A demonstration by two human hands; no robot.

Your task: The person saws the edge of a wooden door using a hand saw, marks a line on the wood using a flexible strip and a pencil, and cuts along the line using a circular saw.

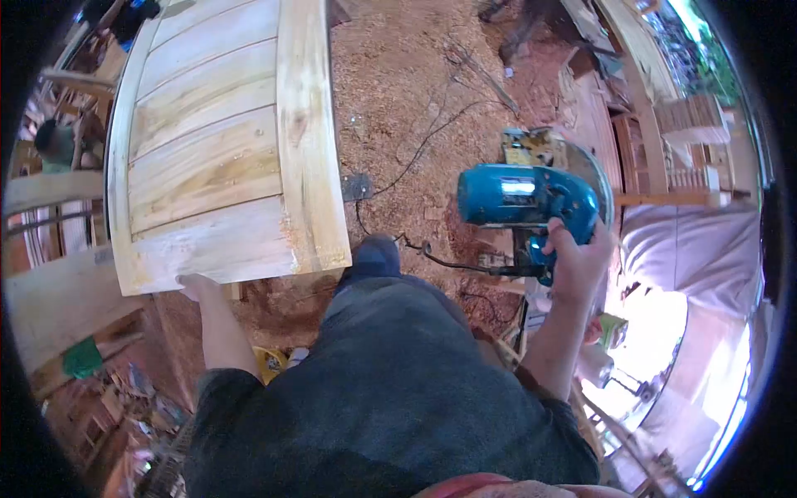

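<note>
My right hand (574, 253) is closed round the handle of a teal circular saw (516, 195). The saw is held up off the floor to my right, its motor housing pointing left and its metal base on the far side. My left hand (201, 289) grips the near end edge of a wooden door panel (207, 178), with some fingers hidden below it. Pale boards with grooves between them and a broad side rail make up the panel. A black cord (457, 266) runs leftward from the saw.
Sawdust and wood shavings (398, 100) cover the floor ahead. Beside the panel's right edge lies a small dark box (357, 187) with a cord. Stacked timber (693, 120) and a draped cloth (693, 249) are on the right. A wooden beam (62, 307) stands at left.
</note>
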